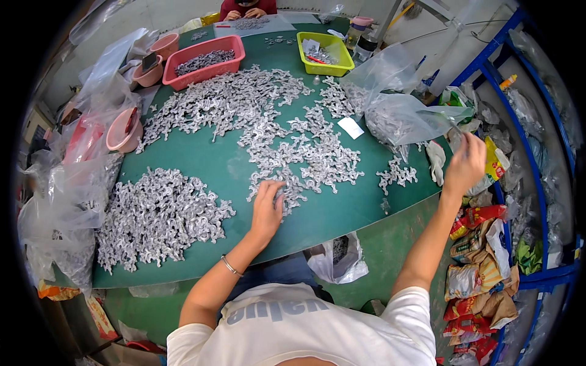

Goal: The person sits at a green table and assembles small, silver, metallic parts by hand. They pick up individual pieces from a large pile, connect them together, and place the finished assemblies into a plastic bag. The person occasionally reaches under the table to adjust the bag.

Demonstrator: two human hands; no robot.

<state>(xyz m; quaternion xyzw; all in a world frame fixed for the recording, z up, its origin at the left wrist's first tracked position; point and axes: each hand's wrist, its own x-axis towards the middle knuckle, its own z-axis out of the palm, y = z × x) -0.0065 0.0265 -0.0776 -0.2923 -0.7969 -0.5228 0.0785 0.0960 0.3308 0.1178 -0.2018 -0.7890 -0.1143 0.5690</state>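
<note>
Small grey metal castings with curved, branching arms lie in a spread heap (320, 149) across the middle of the green table (342, 210). My left hand (267, 210) rests at the near edge of this heap, fingers curved over the pieces and thumb apart from them. Off the table's right side, my right hand (467, 163) is raised with its fingers closed. A small greyish shape shows at its fingertips, too blurred to name. Close to that hand are a clear plastic bag (421, 116) of castings and a white glove (436, 161).
Another heap (162, 216) of castings lies at left. Farther back stand a pink basin (204, 61) and a yellow-green basin (326, 53). Blue shelving (537, 171) and stacked sacks (473, 280) line the right. Across the table a person's hands (244, 13) work over small parts.
</note>
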